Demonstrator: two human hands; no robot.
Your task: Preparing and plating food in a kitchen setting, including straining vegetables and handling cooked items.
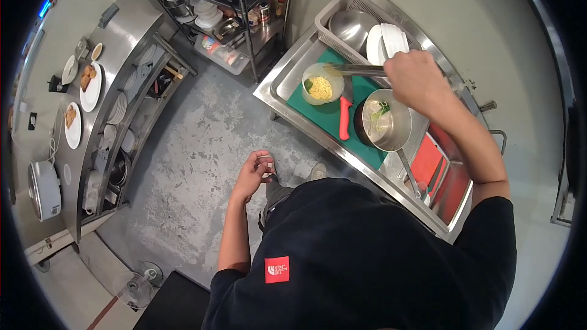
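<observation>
My right hand [415,78] is closed around metal tongs [362,70], whose tips reach over a translucent tub [337,83] holding yellow noodles [319,88] and a green leaf. Below that hand, a saucepan [399,121] with liquid, some noodles and leafy greens [379,109] stands partly on a green cutting board [305,109]. Between tub and saucepan lies a knife with a red handle [344,118]. My left hand [253,175] hangs over the floor, fingers loosely curled, holding nothing.
A grey plastic basket [323,32] with a steel bowl [351,27] and white plates [375,45] stands behind the board. In the sink at right is a red cutting board [425,159]. A wire shelf rack [250,46] is ahead; a steel counter [117,32] with plated food stands left.
</observation>
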